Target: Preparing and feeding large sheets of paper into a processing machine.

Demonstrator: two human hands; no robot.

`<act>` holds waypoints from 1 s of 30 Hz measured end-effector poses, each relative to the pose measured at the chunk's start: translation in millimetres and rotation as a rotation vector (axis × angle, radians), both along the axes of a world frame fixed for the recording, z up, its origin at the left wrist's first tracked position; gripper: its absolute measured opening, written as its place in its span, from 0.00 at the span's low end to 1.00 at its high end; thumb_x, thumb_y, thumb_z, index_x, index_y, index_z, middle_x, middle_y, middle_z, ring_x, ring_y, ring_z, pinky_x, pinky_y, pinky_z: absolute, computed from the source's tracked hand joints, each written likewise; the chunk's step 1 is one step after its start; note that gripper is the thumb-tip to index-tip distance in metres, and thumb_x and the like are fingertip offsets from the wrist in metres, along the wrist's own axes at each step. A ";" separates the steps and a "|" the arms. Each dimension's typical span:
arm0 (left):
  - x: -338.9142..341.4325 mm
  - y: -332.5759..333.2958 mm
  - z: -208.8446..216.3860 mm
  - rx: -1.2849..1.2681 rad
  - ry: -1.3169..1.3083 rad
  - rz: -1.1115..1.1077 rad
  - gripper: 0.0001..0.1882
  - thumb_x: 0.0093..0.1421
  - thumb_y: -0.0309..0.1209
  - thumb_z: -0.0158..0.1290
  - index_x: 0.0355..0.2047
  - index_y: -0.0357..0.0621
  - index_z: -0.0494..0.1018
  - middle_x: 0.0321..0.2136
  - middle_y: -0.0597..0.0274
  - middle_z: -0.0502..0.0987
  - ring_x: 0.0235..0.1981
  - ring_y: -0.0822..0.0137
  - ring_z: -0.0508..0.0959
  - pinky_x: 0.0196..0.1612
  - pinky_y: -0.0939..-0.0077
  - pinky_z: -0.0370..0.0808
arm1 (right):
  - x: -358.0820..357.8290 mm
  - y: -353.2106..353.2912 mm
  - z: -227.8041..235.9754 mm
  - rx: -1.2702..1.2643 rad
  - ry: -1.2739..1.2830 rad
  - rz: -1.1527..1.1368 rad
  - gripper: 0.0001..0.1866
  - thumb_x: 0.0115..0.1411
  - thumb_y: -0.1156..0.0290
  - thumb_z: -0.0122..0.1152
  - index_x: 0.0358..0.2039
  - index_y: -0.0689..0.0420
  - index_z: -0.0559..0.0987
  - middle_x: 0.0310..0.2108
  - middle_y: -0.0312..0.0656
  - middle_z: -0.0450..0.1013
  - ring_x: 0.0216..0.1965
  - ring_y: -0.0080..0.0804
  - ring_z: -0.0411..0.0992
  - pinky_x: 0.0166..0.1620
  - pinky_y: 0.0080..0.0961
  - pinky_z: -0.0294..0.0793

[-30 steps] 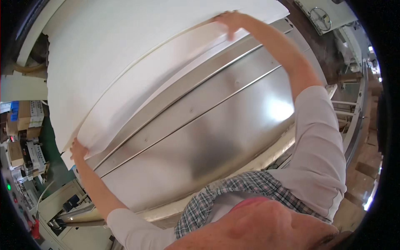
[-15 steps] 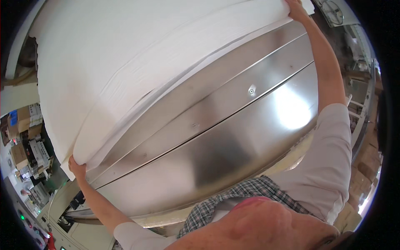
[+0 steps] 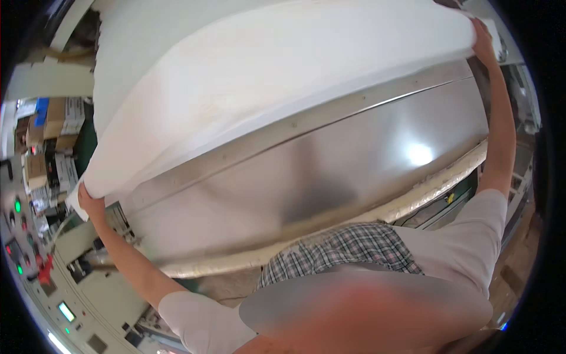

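A wide white sheet (image 3: 247,76), looking like fabric, spans the upper part of the view. Its near edge is lifted and folded along its length. At the lower left corner of that edge, my left hand (image 3: 91,203) grips it with closed fingers. My right hand (image 3: 482,42) clutches the same edge at the far right, its fingers partly hidden by the sheet. Both arms are stretched wide. Under the raised edge lies a shiny metal plate (image 3: 247,203) with a seam and a row of screws.
A padded yellowish bar (image 3: 436,183) borders the plate close to my body. Left of me stands a control panel (image 3: 65,310) with lit buttons and a small screen. Cardboard boxes (image 3: 56,121) are stacked beyond it, and machine framing (image 3: 522,94) rises at the right.
My hands have brought the sheet's near edge closer to me, covering more of the plate's far part. The view has shifted, showing more of the padded bar and control panel.
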State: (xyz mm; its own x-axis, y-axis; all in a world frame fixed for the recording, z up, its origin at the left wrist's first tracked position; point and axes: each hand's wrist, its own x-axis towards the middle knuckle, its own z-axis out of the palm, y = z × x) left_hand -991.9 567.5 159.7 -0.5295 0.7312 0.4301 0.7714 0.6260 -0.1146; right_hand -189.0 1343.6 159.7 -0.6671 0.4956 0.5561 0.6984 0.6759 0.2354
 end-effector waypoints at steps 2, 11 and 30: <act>15.2 -36.6 2.9 -0.018 0.094 -0.093 0.29 0.39 0.27 0.58 0.45 0.38 0.64 0.42 0.44 0.68 0.44 0.43 0.66 0.47 0.59 0.64 | 31.5 -20.0 -7.2 -0.101 0.006 -0.055 0.31 0.40 0.84 0.49 0.50 0.55 0.65 0.52 0.50 0.60 0.55 0.48 0.57 0.56 0.36 0.56; 165.6 -134.7 -50.6 -0.122 -0.052 0.130 0.28 0.40 0.31 0.56 0.46 0.45 0.65 0.47 0.48 0.65 0.49 0.49 0.63 0.54 0.56 0.54 | 121.9 -171.1 -63.6 -0.252 -0.215 -0.142 0.31 0.43 0.86 0.47 0.50 0.48 0.65 0.53 0.47 0.57 0.56 0.46 0.54 0.56 0.39 0.52; 140.6 -162.0 -75.0 -0.955 -0.716 0.378 0.32 0.39 0.23 0.49 0.49 0.53 0.63 0.45 0.54 0.69 0.48 0.54 0.68 0.52 0.62 0.62 | 198.0 -110.8 -112.1 -0.740 -0.791 -0.091 0.28 0.43 0.85 0.43 0.49 0.56 0.64 0.48 0.50 0.61 0.53 0.48 0.58 0.52 0.39 0.57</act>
State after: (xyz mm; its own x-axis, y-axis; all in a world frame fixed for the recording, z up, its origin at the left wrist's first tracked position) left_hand -851.3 405.6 84.7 -0.6695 0.3438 -0.6584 0.6385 0.7192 -0.2738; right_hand 8.9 1232.7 47.6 -0.6491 0.5969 -0.4717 0.5826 0.7887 0.1964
